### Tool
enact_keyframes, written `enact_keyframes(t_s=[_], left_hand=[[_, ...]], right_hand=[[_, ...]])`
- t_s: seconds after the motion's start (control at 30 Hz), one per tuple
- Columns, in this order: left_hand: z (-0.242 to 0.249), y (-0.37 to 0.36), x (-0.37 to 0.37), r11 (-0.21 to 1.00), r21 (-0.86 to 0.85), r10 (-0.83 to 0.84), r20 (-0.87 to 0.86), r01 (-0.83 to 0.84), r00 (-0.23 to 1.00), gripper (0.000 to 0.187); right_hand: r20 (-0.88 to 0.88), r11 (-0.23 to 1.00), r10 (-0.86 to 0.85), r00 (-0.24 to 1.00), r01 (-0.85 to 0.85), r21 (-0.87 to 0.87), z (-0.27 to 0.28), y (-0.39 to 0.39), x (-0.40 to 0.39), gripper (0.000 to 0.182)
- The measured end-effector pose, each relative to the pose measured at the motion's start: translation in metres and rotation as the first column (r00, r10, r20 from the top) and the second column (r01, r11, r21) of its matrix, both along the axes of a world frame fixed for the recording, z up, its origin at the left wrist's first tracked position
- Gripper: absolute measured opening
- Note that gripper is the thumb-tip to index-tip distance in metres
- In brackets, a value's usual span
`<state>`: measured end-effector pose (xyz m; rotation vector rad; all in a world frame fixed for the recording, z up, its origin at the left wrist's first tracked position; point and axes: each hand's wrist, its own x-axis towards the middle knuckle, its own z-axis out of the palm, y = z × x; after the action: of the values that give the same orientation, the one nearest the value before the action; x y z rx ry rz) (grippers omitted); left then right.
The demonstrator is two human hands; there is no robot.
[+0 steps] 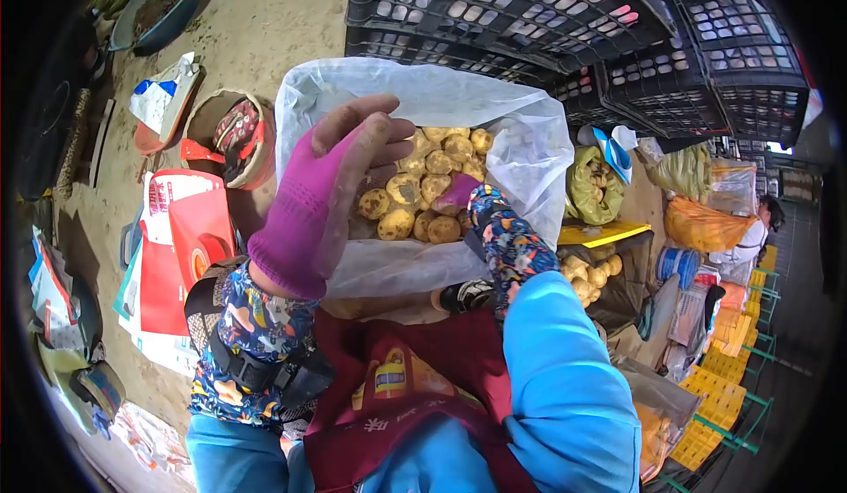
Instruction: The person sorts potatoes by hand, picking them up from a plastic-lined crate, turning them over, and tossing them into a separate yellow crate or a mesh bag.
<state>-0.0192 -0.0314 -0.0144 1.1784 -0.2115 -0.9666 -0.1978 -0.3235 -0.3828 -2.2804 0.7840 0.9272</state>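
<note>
Potatoes [432, 184], yellow with brown soil patches, lie in a crate lined with translucent plastic film [423, 78] in front of me. My left hand [348, 153], in a purple glove with dirty fingers, is raised over the left side of the lined crate. Its fingers stretch out and nothing shows in them. My right hand [456, 195], also in a purple glove, is down among the potatoes on the right. The patterned sleeve cuff covers much of it, and its fingers are hidden.
Black plastic crates [512, 7] stand stacked at the back right. A green bag [595, 184] and more potatoes [589, 277] sit at the right. On the left are a round bucket [231, 135], a red and white bag [181, 246] and, farther back, a blue basin [163, 7].
</note>
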Motion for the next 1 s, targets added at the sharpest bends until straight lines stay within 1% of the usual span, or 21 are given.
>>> enact_keyframes(t_s=[0.1, 0.13, 0.2, 0.23, 0.3, 0.33, 0.43, 0.47, 0.5, 0.53, 0.57, 0.6, 0.67, 0.7, 0.73, 0.77, 0.8, 0.83, 0.87, 0.97, 1.0], left_hand=[[-0.001, -0.005, -0.001, 0.999, 0.034, 0.008, -0.033, -0.007, 0.999, 0.042], [-0.003, -0.006, -0.005, 0.999, 0.047, 0.017, -0.01, -0.016, 1.0, 0.042], [-0.014, -0.013, -0.015, 0.997, 0.064, 0.033, 0.043, -0.036, 0.999, 0.041], [-0.028, -0.018, -0.021, 0.998, 0.052, 0.032, 0.057, -0.035, 0.998, 0.04], [-0.063, -0.032, -0.032, 0.988, 0.153, -0.027, 0.126, 0.008, 0.992, 0.039], [-0.065, -0.037, -0.036, 0.979, 0.202, -0.059, 0.159, 0.025, 0.985, 0.039], [-0.017, -0.028, -0.054, 0.98, 0.002, -0.196, -0.171, 0.2, 0.965, 0.06], [-0.051, -0.032, -0.056, 0.95, -0.069, -0.292, 0.159, 0.306, 0.943, 0.068], [-0.085, -0.036, -0.057, 0.921, -0.112, -0.269, 0.507, 0.372, 0.819, 0.077], [-0.085, -0.038, -0.061, 0.902, -0.174, -0.143, 0.743, 0.395, 0.654, 0.086], [-0.085, -0.034, -0.065, 0.912, -0.17, -0.057, 0.848, 0.372, 0.526, 0.086], [-0.084, -0.033, -0.067, 0.921, -0.172, 0.03, 0.925, 0.348, 0.378, 0.085], [-0.086, -0.035, -0.069, 0.898, -0.154, -0.045, 0.899, 0.412, 0.436, 0.085], [-0.079, -0.032, -0.069, 0.904, -0.175, 0.044, 0.945, 0.389, 0.323, 0.084], [-0.069, -0.029, -0.068, 0.909, -0.198, 0.131, 0.971, 0.366, 0.202, 0.083], [-0.073, -0.031, -0.065, 0.935, -0.078, 0.005, 0.978, 0.347, 0.208, 0.08], [-0.068, -0.033, -0.063, 0.934, -0.083, -0.158, 0.777, 0.347, 0.609, 0.078], [-0.052, -0.035, -0.065, 0.934, -0.09, -0.285, 0.395, 0.345, 0.873, 0.075], [-0.043, -0.036, -0.067, 0.935, -0.097, -0.349, -0.081, 0.341, 0.934, 0.073], [-0.058, -0.038, -0.072, 0.955, -0.086, -0.251, 0.278, 0.284, 0.927, 0.071], [-0.063, -0.04, -0.071, 0.962, -0.095, -0.202, 0.388, 0.257, 0.899, 0.071]], right_hand=[[0.019, 0.965, -0.183, 0.983, 0.176, 0.195, 0.045, 0.001, 0.012, 0.073], [0.131, 0.889, -0.301, 0.945, 0.228, 0.397, 0.08, 0.013, 0.017, 0.069], [0.267, 0.634, -0.558, 0.785, 0.197, 0.748, 0.173, 0.044, 0.026, 0.063], [0.321, 0.651, -0.544, 0.775, 0.149, 0.744, 0.2, 0.051, 0.026, 0.062], [0.436, 0.691, -0.511, 0.741, 0.053, 0.72, 0.247, 0.061, 0.022, 0.061], [0.518, 0.735, -0.504, 0.691, 0.028, 0.677, 0.272, 0.07, 0.019, 0.063], [0.74, 0.858, -0.45, 0.5, 0.014, 0.513, 0.321, 0.105, 0.004, 0.066], [0.816, 0.933, -0.338, 0.469, 0.051, 0.357, 0.326, 0.112, 0.0, 0.064], [0.869, 0.976, -0.217, 0.444, 0.097, 0.194, 0.331, 0.116, -0.005, 0.063], [0.9, 0.989, -0.089, 0.426, 0.148, 0.028, 0.336, 0.121, -0.009, 0.062], [0.85, 0.97, -0.134, 0.509, 0.241, 0.008, 0.353, 0.13, -0.014, 0.048], [0.828, 0.955, -0.221, 0.515, 0.287, 0.076, 0.355, 0.128, -0.017, 0.043], [0.763, 0.906, -0.387, 0.518, 0.369, 0.209, 0.353, 0.118, -0.019, 0.035], [0.814, 0.906, -0.369, 0.448, 0.369, 0.207, 0.332, 0.101, -0.021, 0.032], [0.787, 0.871, -0.473, 0.396, 0.346, 0.349, 0.333, 0.105, -0.021, 0.033], [0.746, 0.821, -0.567, 0.349, 0.308, 0.481, 0.335, 0.11, -0.019, 0.034], [0.687, 0.756, -0.655, 0.315, 0.259, 0.602, 0.337, 0.113, -0.017, 0.036], [0.74, 0.822, -0.566, 0.363, 0.179, 0.541, 0.338, 0.115, -0.018, 0.039], [0.751, 0.833, -0.548, 0.368, 0.153, 0.532, 0.336, 0.115, -0.016, 0.04], [0.756, 0.843, -0.527, 0.388, 0.123, 0.524, 0.326, 0.114, -0.006, 0.044], [0.797, 0.893, -0.444, 0.409, 0.126, 0.433, 0.326, 0.115, -0.007, 0.041]])
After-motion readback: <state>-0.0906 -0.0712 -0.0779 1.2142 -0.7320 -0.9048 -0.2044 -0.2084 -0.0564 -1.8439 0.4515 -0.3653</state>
